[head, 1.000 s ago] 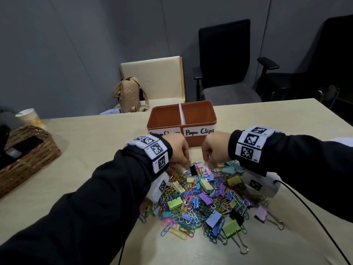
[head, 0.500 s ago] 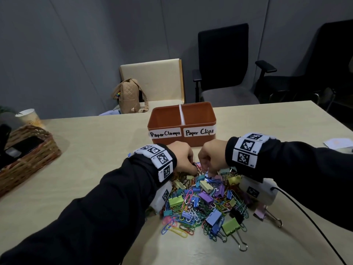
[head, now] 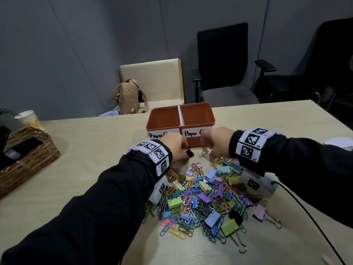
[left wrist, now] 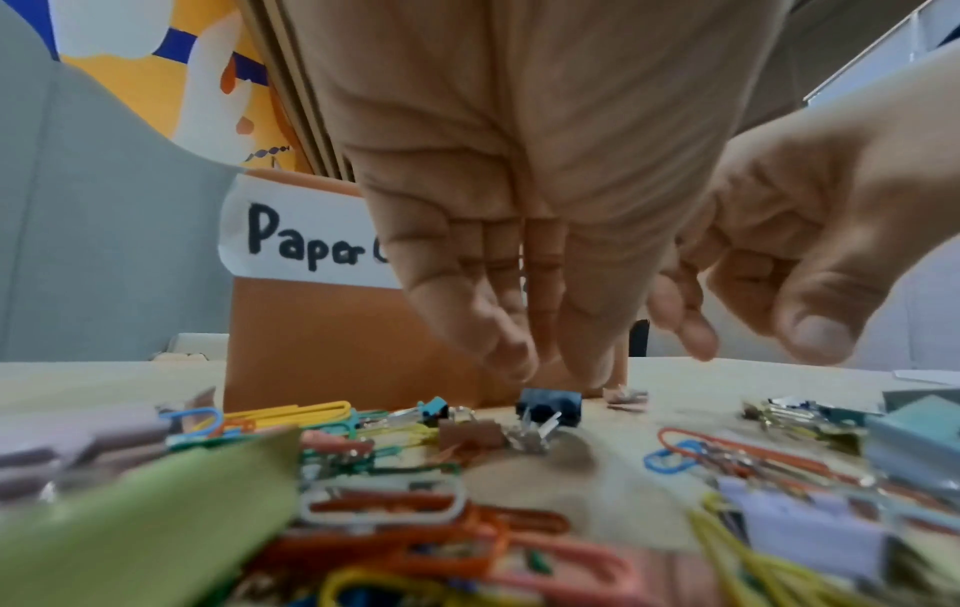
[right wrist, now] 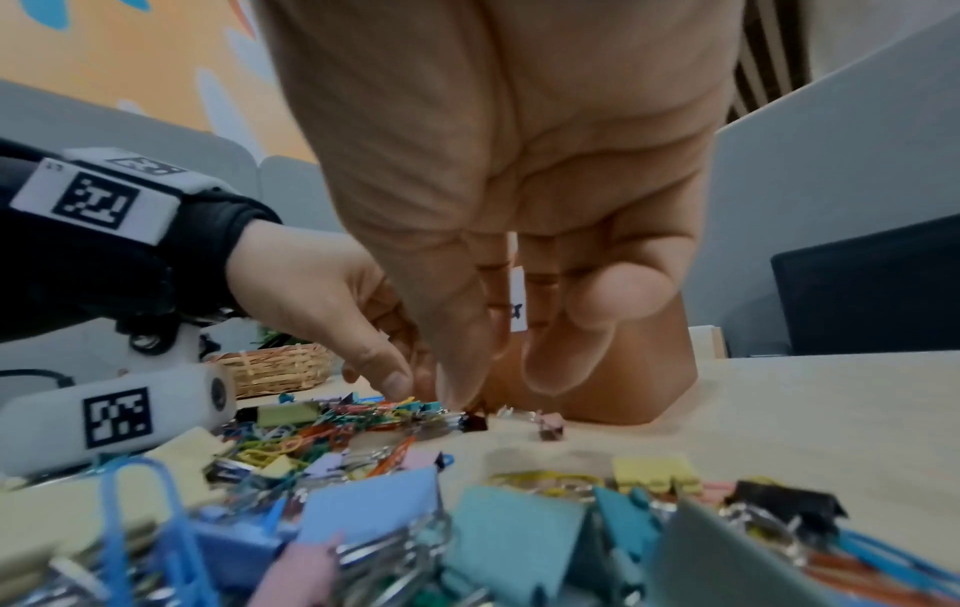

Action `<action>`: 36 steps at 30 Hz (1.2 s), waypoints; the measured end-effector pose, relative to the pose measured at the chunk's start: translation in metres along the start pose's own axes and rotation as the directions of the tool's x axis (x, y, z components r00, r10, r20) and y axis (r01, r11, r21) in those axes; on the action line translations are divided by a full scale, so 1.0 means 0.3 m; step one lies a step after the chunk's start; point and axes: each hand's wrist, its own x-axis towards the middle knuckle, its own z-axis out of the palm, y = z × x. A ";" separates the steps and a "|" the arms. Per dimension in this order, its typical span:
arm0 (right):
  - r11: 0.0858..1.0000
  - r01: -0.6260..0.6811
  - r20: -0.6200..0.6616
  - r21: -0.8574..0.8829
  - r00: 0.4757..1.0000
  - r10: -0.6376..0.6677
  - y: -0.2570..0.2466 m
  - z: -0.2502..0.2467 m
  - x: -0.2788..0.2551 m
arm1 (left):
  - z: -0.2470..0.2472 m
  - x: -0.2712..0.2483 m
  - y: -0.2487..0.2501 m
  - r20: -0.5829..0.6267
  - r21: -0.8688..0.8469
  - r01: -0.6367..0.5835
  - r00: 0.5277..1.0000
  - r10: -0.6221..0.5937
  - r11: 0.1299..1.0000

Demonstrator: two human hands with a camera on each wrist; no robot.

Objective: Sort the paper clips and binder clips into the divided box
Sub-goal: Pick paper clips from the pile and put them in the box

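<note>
Both hands hover at the far edge of the heap (head: 202,199), right in front of the divided box (head: 196,119). The left hand (head: 176,148) has fingers relaxed just above a small black binder clip (head: 190,153) lying on the table (head: 95,142), nothing gripped; the right hand (head: 215,142) hangs loosely curled and empty near a tiny pink clip (head: 204,152). The risk, I'd say: these clips are small and may skid toward the box wall, or drag tangled paper clips along into the wrong compartment.
</note>
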 end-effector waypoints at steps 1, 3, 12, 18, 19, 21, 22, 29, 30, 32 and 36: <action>0.999 0.030 0.035 -0.016 0.999 -0.030 -0.003 0.004 -0.008 | 0.002 -0.002 0.001 0.005 -0.011 -0.016 1.000 0.016 1.000; 0.994 0.106 0.142 -0.018 0.985 -0.103 -0.010 0.013 -0.023 | 0.009 -0.005 0.004 0.025 -0.044 -0.071 0.997 0.072 0.997; 0.971 0.213 0.299 -0.105 0.938 -0.173 -0.037 0.043 -0.035 | 0.039 -0.003 0.054 0.172 -0.018 -0.169 0.970 0.169 0.986; 0.979 0.201 0.270 -0.046 0.946 -0.181 -0.031 0.041 -0.043 | 0.034 -0.002 0.034 0.148 -0.136 -0.095 0.982 0.115 0.986; 0.979 0.201 0.260 -0.038 0.948 -0.184 -0.030 0.043 -0.045 | 0.027 -0.004 0.027 0.144 -0.193 -0.060 0.986 0.088 0.979; 0.979 0.203 0.233 -0.027 0.954 -0.191 -0.027 0.047 -0.043 | 0.008 -0.005 0.011 0.142 -0.285 0.016 0.990 0.025 0.958; 0.979 0.201 0.211 -0.028 0.959 -0.191 -0.026 0.046 -0.040 | -0.001 -0.004 0.003 0.142 -0.312 0.047 0.990 -0.003 0.949; 0.969 0.213 0.165 -0.127 0.968 -0.192 -0.070 0.043 -0.003 | -0.021 -0.001 -0.053 0.155 -0.350 0.157 0.982 -0.108 0.923; 0.956 0.244 0.201 -0.160 0.957 -0.211 -0.084 0.048 -0.003 | -0.022 -0.006 -0.058 0.157 -0.358 0.166 0.981 -0.116 0.919; 0.923 0.319 0.244 -0.216 0.933 -0.266 -0.106 0.058 -0.003 | -0.023 -0.014 -0.064 0.151 -0.404 0.185 0.979 -0.134 0.896; 0.889 0.375 0.232 -0.263 0.919 -0.319 -0.116 0.075 -0.003 | -0.022 -0.017 -0.058 0.105 -0.325 0.148 0.987 -0.120 0.934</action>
